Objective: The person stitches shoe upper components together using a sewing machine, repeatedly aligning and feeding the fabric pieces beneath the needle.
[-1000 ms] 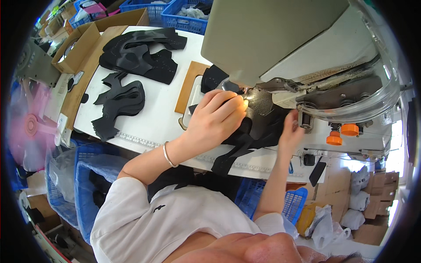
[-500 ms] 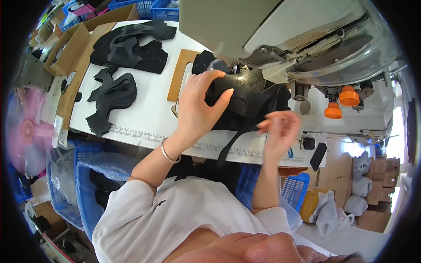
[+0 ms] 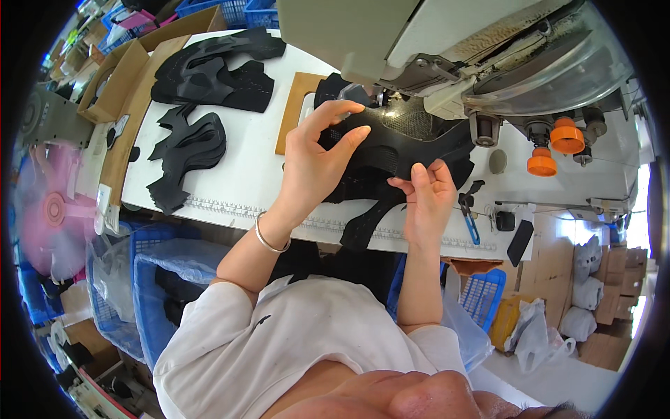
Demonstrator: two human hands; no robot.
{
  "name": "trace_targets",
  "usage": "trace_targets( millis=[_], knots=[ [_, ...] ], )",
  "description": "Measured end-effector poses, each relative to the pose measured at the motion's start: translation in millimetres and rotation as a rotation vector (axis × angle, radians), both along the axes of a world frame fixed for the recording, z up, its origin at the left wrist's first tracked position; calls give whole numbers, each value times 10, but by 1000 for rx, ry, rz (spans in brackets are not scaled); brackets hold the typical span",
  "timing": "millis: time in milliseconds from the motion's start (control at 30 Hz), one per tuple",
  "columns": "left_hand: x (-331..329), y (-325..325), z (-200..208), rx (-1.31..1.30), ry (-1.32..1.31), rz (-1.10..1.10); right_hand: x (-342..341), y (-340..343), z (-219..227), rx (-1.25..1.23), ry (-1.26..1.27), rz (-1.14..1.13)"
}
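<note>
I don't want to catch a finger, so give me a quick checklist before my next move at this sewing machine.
1. Black workpiece under the sewing machine: ok, part of it lies beneath the head.
2. Left hand well away from the stitching area: not ok, its index fingertip looks close.
3. Right hand at the workpiece's near side: ok; cannot tell how firmly it grips.
4. Needle raised: cannot tell, too small to make out.
5. Blue tool off the workpiece: ok, it lies to the right.
6. Stacked black pieces apart from the workpiece: ok, over left.
</note>
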State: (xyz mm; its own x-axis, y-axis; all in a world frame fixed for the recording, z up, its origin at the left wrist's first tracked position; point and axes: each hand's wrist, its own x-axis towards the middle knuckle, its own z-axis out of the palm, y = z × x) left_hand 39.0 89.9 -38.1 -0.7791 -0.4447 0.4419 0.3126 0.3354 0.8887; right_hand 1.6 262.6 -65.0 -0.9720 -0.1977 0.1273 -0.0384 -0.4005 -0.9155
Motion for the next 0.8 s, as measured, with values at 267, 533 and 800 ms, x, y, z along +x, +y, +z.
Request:
trace_targets(
  millis=[267, 533, 800],
  knots=[
    [-14, -33, -45, 70, 8, -43, -8, -15, -9, 14, 46, -19],
    [-39, 11, -97, 107, -2, -23, -39, -25, -20, 16, 124, -142],
    [-36, 5, -39, -1, 13, 23, -47, -5, 54, 129, 174, -131]
  ],
)
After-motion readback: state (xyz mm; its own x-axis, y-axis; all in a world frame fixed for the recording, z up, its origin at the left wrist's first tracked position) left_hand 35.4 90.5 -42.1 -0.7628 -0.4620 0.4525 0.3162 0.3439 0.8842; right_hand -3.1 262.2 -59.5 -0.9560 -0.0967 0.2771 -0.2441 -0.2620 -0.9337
